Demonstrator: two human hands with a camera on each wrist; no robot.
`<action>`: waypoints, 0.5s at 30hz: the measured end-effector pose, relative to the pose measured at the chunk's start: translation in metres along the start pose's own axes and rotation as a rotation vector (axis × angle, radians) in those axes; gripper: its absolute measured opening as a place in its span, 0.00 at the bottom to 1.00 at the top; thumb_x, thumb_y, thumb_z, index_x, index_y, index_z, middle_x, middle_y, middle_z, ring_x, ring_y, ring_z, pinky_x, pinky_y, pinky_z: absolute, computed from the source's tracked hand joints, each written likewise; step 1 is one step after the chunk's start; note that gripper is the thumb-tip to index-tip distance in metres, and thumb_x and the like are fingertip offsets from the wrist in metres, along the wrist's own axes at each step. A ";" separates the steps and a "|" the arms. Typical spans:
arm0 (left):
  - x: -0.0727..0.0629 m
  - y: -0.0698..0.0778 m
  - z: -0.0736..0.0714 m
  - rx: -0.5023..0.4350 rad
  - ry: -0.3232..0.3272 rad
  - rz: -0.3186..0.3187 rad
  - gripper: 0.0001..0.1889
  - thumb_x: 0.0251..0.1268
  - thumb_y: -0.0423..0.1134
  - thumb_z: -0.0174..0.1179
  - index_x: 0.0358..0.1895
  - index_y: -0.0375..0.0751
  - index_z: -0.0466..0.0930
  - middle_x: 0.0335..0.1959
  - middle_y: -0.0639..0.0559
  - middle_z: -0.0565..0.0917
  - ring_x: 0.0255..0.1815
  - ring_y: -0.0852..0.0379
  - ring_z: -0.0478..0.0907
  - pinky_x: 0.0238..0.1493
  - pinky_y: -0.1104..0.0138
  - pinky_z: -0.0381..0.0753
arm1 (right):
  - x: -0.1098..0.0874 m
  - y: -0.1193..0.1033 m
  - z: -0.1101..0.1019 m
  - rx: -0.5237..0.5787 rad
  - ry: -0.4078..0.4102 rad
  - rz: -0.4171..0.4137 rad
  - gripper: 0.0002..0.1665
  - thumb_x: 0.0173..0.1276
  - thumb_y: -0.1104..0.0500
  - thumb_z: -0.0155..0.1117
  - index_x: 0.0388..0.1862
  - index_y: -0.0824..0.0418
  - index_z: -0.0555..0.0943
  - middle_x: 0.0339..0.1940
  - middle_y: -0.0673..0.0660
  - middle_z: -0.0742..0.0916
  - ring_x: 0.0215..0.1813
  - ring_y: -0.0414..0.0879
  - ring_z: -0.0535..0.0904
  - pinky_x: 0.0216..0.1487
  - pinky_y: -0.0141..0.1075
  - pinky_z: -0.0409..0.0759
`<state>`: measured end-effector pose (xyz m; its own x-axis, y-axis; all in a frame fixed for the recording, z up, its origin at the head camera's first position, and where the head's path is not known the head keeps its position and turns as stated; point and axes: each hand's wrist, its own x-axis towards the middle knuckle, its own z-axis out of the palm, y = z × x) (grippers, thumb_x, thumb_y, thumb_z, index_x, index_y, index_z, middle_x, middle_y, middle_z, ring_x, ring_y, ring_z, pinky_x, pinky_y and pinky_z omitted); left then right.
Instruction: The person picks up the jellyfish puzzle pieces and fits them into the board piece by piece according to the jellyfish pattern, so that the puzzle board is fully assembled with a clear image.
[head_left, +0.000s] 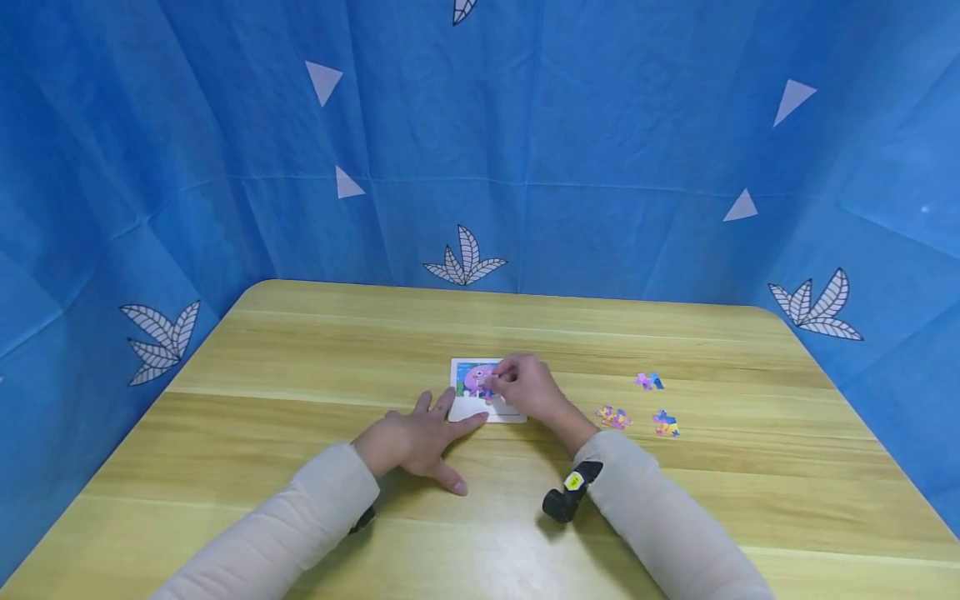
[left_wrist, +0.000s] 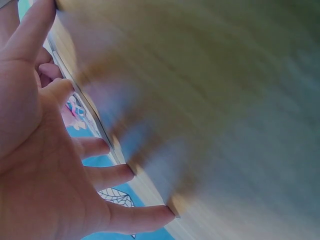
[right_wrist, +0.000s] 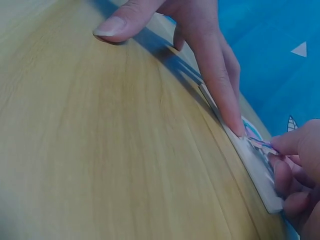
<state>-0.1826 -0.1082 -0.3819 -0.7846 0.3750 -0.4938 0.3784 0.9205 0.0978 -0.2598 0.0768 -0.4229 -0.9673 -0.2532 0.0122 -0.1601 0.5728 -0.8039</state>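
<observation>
A small white-framed jigsaw puzzle board (head_left: pixel 467 409) lies on the table, its upper part filled with a pink cartoon picture (head_left: pixel 476 379) and its lower part blank white. My left hand (head_left: pixel 422 437) is spread at the board's lower left, fingers straight, with the index fingertip pressing the board. My right hand (head_left: pixel 527 387) is over the board's right side. Between thumb and fingers it pinches a thin puzzle piece (right_wrist: pixel 265 145), held low and tilted close to the left index fingertip in the right wrist view. Right-hand fingers hide part of the picture.
To the right of the board lie loose puzzle pieces in three small groups: a pink and blue one (head_left: pixel 649 381), a pink and yellow one (head_left: pixel 614 417) and a blue and yellow one (head_left: pixel 666 423). A blue curtain (head_left: pixel 600 233) hangs behind the wooden table (head_left: pixel 337 333).
</observation>
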 end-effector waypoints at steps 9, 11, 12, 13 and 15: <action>-0.001 0.000 -0.001 -0.007 0.000 0.002 0.50 0.43 0.73 0.59 0.73 0.76 0.43 0.77 0.44 0.39 0.75 0.35 0.41 0.56 0.34 0.61 | 0.001 -0.004 0.004 -0.107 0.031 0.005 0.07 0.61 0.57 0.67 0.30 0.61 0.81 0.23 0.52 0.81 0.26 0.42 0.73 0.25 0.30 0.70; -0.001 0.000 -0.001 -0.010 0.001 0.002 0.50 0.43 0.73 0.59 0.73 0.76 0.43 0.78 0.45 0.39 0.75 0.35 0.40 0.56 0.34 0.61 | 0.001 -0.005 0.005 -0.132 0.034 0.013 0.08 0.61 0.56 0.67 0.30 0.60 0.81 0.23 0.51 0.81 0.26 0.42 0.73 0.25 0.31 0.70; -0.001 0.000 -0.001 -0.012 0.000 0.003 0.50 0.43 0.73 0.59 0.73 0.76 0.43 0.78 0.45 0.39 0.75 0.35 0.40 0.56 0.34 0.62 | 0.001 -0.006 0.005 -0.140 0.037 0.019 0.08 0.61 0.56 0.67 0.29 0.60 0.81 0.23 0.51 0.81 0.26 0.42 0.73 0.25 0.31 0.69; -0.001 0.000 -0.001 -0.015 0.000 0.003 0.50 0.43 0.73 0.59 0.73 0.76 0.44 0.78 0.45 0.39 0.75 0.35 0.40 0.56 0.34 0.61 | 0.001 -0.006 0.005 -0.150 0.039 0.026 0.08 0.61 0.56 0.67 0.29 0.59 0.80 0.23 0.51 0.80 0.26 0.42 0.73 0.25 0.31 0.69; -0.001 0.000 -0.001 -0.017 -0.002 0.004 0.50 0.43 0.73 0.60 0.73 0.76 0.44 0.78 0.45 0.39 0.75 0.35 0.40 0.56 0.34 0.62 | 0.001 -0.007 0.005 -0.165 0.042 0.041 0.08 0.61 0.55 0.68 0.29 0.59 0.80 0.23 0.51 0.80 0.26 0.42 0.73 0.25 0.31 0.69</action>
<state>-0.1820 -0.1087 -0.3805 -0.7822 0.3789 -0.4946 0.3734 0.9206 0.1146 -0.2587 0.0683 -0.4205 -0.9805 -0.1965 0.0090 -0.1473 0.7030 -0.6958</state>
